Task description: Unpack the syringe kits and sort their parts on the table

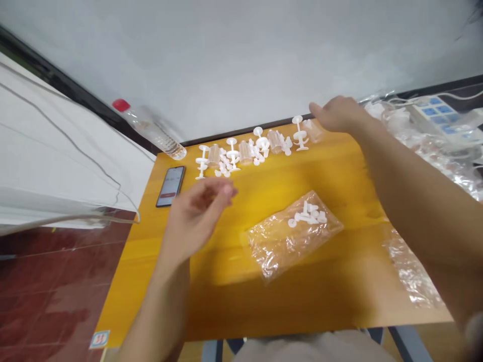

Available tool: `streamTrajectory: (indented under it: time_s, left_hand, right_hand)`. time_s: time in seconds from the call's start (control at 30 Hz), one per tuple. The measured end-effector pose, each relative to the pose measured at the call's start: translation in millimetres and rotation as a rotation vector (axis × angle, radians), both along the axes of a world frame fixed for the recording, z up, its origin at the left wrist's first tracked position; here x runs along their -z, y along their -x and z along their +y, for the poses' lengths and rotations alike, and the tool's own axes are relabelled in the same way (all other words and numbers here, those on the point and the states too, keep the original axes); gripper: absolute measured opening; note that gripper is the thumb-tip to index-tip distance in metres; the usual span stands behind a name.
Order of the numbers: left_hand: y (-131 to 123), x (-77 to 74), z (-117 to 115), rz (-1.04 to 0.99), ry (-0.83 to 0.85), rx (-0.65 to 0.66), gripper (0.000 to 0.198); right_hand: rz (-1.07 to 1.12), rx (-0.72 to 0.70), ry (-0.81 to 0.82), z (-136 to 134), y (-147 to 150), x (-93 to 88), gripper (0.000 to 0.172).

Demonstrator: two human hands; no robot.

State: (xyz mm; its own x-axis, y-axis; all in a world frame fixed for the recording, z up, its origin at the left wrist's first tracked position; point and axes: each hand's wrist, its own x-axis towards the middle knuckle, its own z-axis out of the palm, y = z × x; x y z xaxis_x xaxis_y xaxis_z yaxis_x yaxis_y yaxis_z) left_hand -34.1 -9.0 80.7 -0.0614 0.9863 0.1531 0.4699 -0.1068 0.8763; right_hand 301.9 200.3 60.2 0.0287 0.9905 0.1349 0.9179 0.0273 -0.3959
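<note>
My right hand (339,114) reaches to the far edge of the yellow table (302,296), its fingers closed around a small clear plastic cup (314,131) beside a white spool-shaped piece (300,133). My left hand (198,211) hovers above the table's left half with its fingers loosely curled and apart, holding nothing that I can see. A row of white spool pieces and clear cups (245,151) runs along the far edge. A clear plastic bag (292,234) with several small white parts lies in the middle.
A phone (171,186) lies at the table's left edge. A clear bottle with a red cap (149,128) rests behind it. Crinkled plastic wrap (413,274) and a power strip (439,113) sit at the right. Red floor lies to the left.
</note>
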Motion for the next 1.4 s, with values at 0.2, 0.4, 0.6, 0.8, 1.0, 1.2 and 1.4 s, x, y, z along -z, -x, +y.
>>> streamTrajectory:
  time_s: [0.2, 0.4, 0.6, 0.8, 1.0, 1.2, 1.4]
  left_hand:
    - [31.1, 71.6, -92.3, -0.153, 0.682, 0.116, 0.045]
    - [0.6, 108.8, -98.1, -0.203, 0.661, -0.037, 0.044]
    - [10.3, 114.3, -93.6, 0.075, 0.391, -0.149, 0.027]
    - [1.6, 110.2, -92.5, 0.410, 0.034, 0.158, 0.019]
    - [2.3, 129.9, -66.4, 0.071, -0.102, 0.504, 0.024]
    - [9.3, 143.5, -48.9, 0.100, -0.074, 0.574, 0.040]
    - [10.1, 143.0, -47.3, 0.115, -0.121, 0.580, 0.044]
  right_hand:
    - [0.007, -0.008, 0.030, -177.6, 35.0, -15.1, 0.047]
    - [-0.010, -0.124, -0.101, -256.9, 48.1, 89.5, 0.038]
    - [0.099, -0.154, -0.264, -272.7, 47.5, 129.0, 0.041]
    - [0.306, -0.018, -0.192, -278.0, 45.6, 124.6, 0.060]
    - [0.779, 0.252, 0.015, -265.6, 29.3, 105.4, 0.059]
    - [0.987, 0.275, 0.010, -249.9, 24.4, 64.9, 0.058]
    - [0.760, 0.148, -0.162, -239.4, 30.5, 31.6, 0.037]
